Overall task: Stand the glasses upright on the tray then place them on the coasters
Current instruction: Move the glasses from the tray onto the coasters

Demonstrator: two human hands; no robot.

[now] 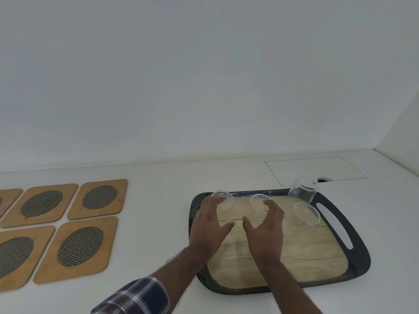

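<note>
A dark tray [358,252] with a wood-look floor lies on the white counter. Several clear glasses are on it: one at the back left [223,199], one at the back middle [258,200], one at the right [306,213], and one tilted against the back right rim [303,189]. My left hand [209,227] hovers with fingers spread, its fingertips at the back-left glass. My right hand [266,230] is also spread, fingertips at the back-middle glass. Neither hand closes around a glass.
Several wooden coasters with woven oval centres [97,199] [79,248] lie in rows at the left of the counter. A wall runs behind, and a rectangular outline with a small hole [324,179] marks the counter behind the tray.
</note>
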